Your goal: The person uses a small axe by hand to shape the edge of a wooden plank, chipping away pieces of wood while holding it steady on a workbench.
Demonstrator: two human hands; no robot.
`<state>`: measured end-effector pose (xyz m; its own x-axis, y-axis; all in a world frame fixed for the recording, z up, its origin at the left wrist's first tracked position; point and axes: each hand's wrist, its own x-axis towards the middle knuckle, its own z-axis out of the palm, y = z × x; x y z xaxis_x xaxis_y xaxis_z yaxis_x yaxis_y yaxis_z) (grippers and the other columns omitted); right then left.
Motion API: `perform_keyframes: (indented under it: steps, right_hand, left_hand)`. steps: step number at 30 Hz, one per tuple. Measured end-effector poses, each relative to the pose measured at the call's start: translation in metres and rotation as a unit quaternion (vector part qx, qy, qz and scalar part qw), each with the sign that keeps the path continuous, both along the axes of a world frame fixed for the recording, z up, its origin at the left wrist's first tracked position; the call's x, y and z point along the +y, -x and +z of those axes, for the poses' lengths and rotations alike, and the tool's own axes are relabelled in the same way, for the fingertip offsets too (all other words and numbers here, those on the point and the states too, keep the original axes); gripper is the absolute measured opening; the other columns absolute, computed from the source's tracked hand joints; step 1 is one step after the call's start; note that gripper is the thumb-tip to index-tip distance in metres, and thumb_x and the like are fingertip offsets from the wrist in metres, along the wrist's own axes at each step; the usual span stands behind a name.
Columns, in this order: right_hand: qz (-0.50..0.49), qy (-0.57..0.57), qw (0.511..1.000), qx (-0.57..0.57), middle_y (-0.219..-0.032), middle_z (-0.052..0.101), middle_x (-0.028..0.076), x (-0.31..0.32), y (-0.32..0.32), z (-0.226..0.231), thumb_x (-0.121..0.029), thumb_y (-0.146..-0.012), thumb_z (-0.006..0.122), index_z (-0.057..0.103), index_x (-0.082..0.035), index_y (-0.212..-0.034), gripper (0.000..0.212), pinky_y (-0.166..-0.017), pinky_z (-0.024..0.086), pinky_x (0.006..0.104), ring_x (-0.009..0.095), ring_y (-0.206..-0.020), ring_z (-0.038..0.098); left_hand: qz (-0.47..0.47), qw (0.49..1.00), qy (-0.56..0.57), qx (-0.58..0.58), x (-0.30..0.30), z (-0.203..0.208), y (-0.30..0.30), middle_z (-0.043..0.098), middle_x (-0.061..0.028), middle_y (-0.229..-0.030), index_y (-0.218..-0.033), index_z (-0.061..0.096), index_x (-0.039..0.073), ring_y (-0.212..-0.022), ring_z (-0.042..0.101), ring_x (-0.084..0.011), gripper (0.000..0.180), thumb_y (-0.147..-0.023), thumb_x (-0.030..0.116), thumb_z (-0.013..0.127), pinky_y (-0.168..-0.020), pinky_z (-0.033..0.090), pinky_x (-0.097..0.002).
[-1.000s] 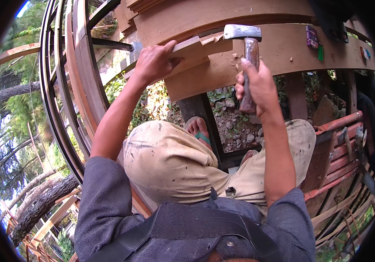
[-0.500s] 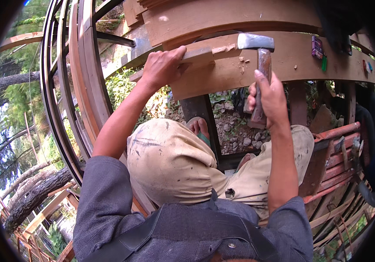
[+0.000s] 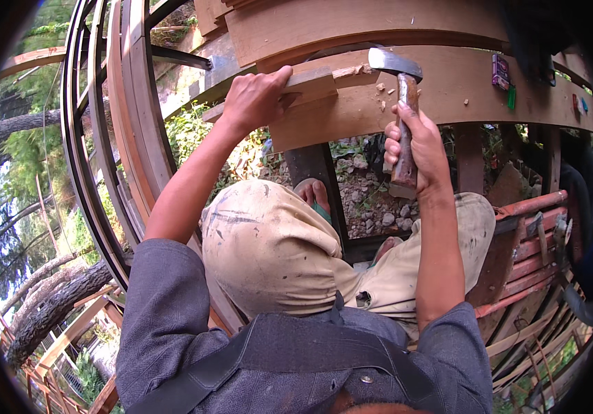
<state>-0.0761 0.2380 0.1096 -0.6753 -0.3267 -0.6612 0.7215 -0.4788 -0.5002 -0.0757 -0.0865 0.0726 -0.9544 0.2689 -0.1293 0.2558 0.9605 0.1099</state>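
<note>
My left hand [image 3: 258, 100] is closed around a piece of timber [image 3: 313, 84] that lies slanted over a wide brown plank [image 3: 441, 86]. The timber's right end narrows to a rough, chipped tongue [image 3: 353, 71]. In my right hand [image 3: 420, 146] is a hatchet, its wooden handle [image 3: 407, 96] upright in my fist. Its metal head [image 3: 394, 62] is over the plank, just beside the chipped end; I cannot tell whether they touch. Small wood chips [image 3: 381, 96] are scattered below the head.
More brown boards [image 3: 358, 27] are stacked behind the plank. A small purple box [image 3: 500, 71] and a green lighter [image 3: 511, 96] lie at right. Dark metal rails [image 3: 146, 124] curve along the left. Stony ground [image 3: 379, 200] shows beneath. A red slatted seat [image 3: 534, 245] stands at right.
The hatchet and my right hand have moved slightly left, and its head has tilted down to the right. My left hand keeps its grip on the timber, shifted slightly.
</note>
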Motion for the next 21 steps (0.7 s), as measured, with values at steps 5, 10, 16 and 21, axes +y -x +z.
perform_keyframes:
  steps: [5, 10, 16, 21]
  right_hand:
    - [-0.158, -0.294, 0.881, 0.335, -0.077, 0.058, 0.006, 0.011, 0.013, 0.077, -0.026, -0.113, 0.064, 0.046, -0.004, -0.119, 0.029, -0.051, 0.054, 0.0304, 0.013, -0.057, 0.059]
    - [0.038, -0.61, 0.711, 0.348, -0.075, 0.068, 0.016, -0.042, -0.032, -0.013, -0.025, -0.109, 0.066, 0.05, 0.002, -0.123, 0.035, -0.056, 0.058, 0.0458, 0.03, -0.06, 0.072]
    - [0.027, -0.04, 0.998, 0.028, -0.078, 0.055, 0.001, -0.007, 0.002, 0.025, -0.029, -0.114, 0.063, 0.05, -0.008, -0.118, 0.025, -0.046, 0.049, 0.0276, 0.01, -0.055, 0.056]
    - [-0.206, -0.315, 0.85, 0.369, -0.072, 0.058, 0.006, -0.007, 0.024, 0.083, -0.019, -0.113, 0.063, 0.048, -0.002, -0.113, 0.023, -0.046, 0.051, 0.03, 0.013, -0.053, 0.058]
  left_hand:
    - [0.01, 1.0, 0.007, -0.007, 0.001, 0.006, 0.006, 0.076, -0.018, -0.081, -0.12, 0.058, 0.011, -0.079, 0.077, -0.0411, 0.046, -0.094, 0.04, 0.083, -0.07, 0.06, -0.0529]
    - [-0.005, 1.0, -0.009, 0.018, 0.003, 0.005, 0.012, 0.077, -0.018, -0.081, -0.116, 0.059, 0.011, -0.08, 0.077, -0.0422, 0.045, -0.093, 0.039, 0.084, -0.068, 0.059, -0.0534]
    - [0.01, 1.0, -0.01, -0.014, -0.001, 0.009, 0.01, 0.077, -0.0183, -0.085, -0.117, 0.059, 0.011, -0.081, 0.077, -0.0418, 0.045, -0.092, 0.039, 0.084, -0.07, 0.059, -0.054]
    - [0.007, 1.0, -0.004, -0.005, -0.005, 0.013, 0.009, 0.078, -0.0177, -0.086, -0.107, 0.055, 0.01, -0.081, 0.077, -0.0415, 0.042, -0.093, 0.038, 0.082, -0.07, 0.06, -0.0534]
